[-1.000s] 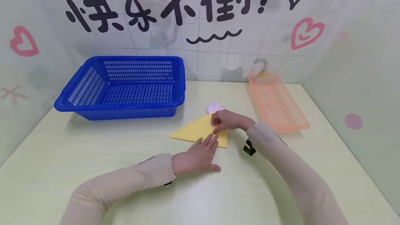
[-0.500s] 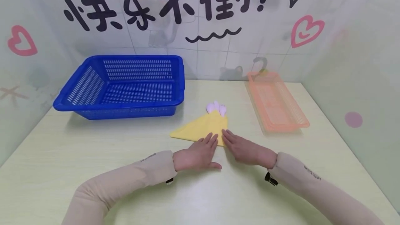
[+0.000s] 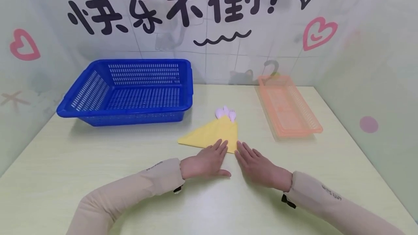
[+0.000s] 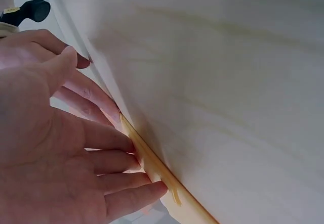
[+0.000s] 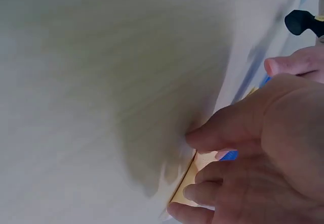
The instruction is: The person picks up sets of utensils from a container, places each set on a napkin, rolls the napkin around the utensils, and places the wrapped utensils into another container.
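Note:
A yellow cloth (image 3: 213,133), folded to a pointed shape, lies flat on the table. Out of its far edge stick the heads of a pale purple spoon (image 3: 219,113), a second utensil (image 3: 226,110) and a fork (image 3: 232,115); the rest of them is hidden by the cloth. My left hand (image 3: 207,162) rests with straight fingertips on the cloth's near edge, thumb spread to the right. Beside the cloth's near right corner lies my right hand (image 3: 261,166), fingers straight, the tips at its edge. In the left wrist view the left fingertips touch the cloth (image 4: 152,163).
At the back left stands a blue plastic basket (image 3: 130,113). A shallow orange basket (image 3: 298,133) is at the back right. Walls with printed decorations rise behind and on both sides of the pale table (image 3: 98,162).
My right hand has come down from the cutlery end of the cloth to its near right corner, and its bent fingers have straightened. The left hand stays put.

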Demonstrator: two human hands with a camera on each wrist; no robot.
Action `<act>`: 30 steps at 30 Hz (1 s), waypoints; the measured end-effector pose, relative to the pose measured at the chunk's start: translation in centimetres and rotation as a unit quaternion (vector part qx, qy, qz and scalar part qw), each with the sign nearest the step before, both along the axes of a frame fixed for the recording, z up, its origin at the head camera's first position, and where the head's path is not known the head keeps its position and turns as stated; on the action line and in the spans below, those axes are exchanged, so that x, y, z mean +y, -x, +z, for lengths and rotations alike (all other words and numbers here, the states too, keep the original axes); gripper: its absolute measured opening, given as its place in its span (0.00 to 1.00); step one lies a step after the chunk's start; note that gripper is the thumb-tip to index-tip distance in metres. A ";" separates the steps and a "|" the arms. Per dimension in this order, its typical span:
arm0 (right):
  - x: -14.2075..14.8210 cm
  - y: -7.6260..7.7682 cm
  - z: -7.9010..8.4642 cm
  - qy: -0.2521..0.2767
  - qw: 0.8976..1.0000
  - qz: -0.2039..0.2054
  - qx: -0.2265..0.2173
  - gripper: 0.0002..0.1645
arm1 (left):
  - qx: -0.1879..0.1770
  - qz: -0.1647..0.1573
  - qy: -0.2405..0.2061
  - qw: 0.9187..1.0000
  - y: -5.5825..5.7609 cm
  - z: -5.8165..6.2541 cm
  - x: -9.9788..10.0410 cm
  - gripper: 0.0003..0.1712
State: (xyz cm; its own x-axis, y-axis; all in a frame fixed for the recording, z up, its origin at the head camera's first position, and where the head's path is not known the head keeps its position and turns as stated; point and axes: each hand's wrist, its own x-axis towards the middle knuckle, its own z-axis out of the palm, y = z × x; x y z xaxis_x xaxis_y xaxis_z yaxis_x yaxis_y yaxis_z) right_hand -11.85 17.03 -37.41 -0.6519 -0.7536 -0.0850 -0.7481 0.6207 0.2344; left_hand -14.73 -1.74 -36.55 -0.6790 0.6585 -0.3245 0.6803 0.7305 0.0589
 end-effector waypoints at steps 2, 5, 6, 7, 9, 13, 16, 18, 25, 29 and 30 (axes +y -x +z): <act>0.1 -0.1 0.2 0.012 0.999 -0.011 -0.033 0.26 | 0.002 -0.001 -0.001 1.000 0.0 0.0 -0.1 0.46; -0.2 0.1 0.5 0.038 0.996 -0.024 -0.075 0.28 | 0.008 -0.006 0.001 1.000 0.0 -0.1 -0.2 0.46; -0.3 0.3 0.5 0.043 0.996 -0.021 -0.081 0.29 | 0.010 -0.008 0.000 1.000 0.0 -0.1 -0.3 0.46; -0.4 0.5 0.5 0.050 0.995 -0.017 -0.086 0.29 | 0.011 -0.009 0.000 1.000 0.0 -0.1 -0.3 0.46; -0.5 0.9 0.3 0.052 0.995 -0.005 -0.085 0.30 | 0.012 -0.013 -0.006 1.000 0.0 -0.3 -0.3 0.46; -0.7 1.7 -0.1 0.047 0.994 0.004 -0.102 0.30 | 0.015 -0.014 -0.010 1.000 0.0 -0.4 -0.3 0.46; -0.6 2.3 -0.1 0.056 0.991 -0.013 -0.123 0.30 | 0.020 -0.015 -0.002 1.000 0.0 -0.3 -0.3 0.46; -0.5 2.9 -0.1 0.067 0.988 -0.022 -0.136 0.29 | 0.019 -0.015 0.001 1.000 0.0 -0.3 -0.3 0.45; -0.1 5.2 -0.5 0.104 0.983 -0.012 -0.149 0.28 | 0.002 -0.011 -0.006 1.000 0.0 -0.3 -0.4 0.45; 0.0 6.1 -0.8 0.109 0.983 -0.025 -0.148 0.28 | 0.001 -0.010 -0.006 1.000 0.0 -0.3 -0.4 0.45; -0.1 6.1 -0.9 0.106 0.983 -0.033 -0.143 0.28 | 0.002 -0.011 -0.007 1.000 0.0 -0.3 -0.4 0.45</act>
State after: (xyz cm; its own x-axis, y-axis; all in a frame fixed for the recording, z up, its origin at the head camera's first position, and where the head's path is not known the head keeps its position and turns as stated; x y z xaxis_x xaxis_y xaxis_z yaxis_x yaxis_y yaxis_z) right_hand -17.99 16.96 -38.27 -0.6726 -0.7308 -0.1169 -0.7209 0.6826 -0.1196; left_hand -14.72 -2.15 -36.90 -0.6664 0.6770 -0.3124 0.6960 0.7151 0.0652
